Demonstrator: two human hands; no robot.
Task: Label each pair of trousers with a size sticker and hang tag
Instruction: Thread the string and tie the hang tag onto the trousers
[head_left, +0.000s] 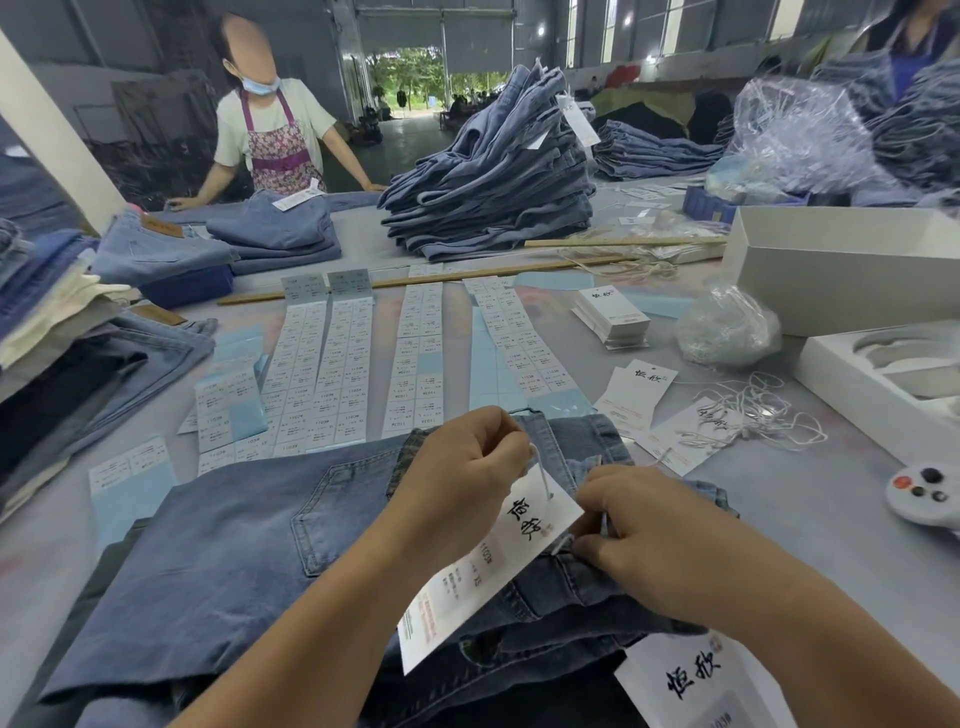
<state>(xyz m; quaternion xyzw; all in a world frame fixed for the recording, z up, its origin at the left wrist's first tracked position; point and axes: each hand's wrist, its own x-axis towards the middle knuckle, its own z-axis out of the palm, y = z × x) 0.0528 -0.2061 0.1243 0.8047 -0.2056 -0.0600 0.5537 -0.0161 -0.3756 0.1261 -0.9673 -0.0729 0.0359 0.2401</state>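
A pair of blue denim trousers (218, 561) lies flat in front of me, waistband to the right. A white hang tag (483, 571) with black characters and a size sticker on it rests on the waistband area. My left hand (462, 478) pinches the tag's white string (543, 480) above the tag. My right hand (654, 540) pinches the other end of the string at the trousers' belt loop. Another tagged pair (691, 680) lies beneath, at the bottom right. Strips of size stickers (332, 374) lie on the table beyond the trousers.
Loose hang tags (639, 395) and a stack of tags (610, 314) sit right of the stickers, with loose strings (753, 410) and a bag of strings (727, 327). White boxes (841, 270) stand at the right. Stacks of jeans (498, 176) fill the far table; a person (275, 135) stands behind.
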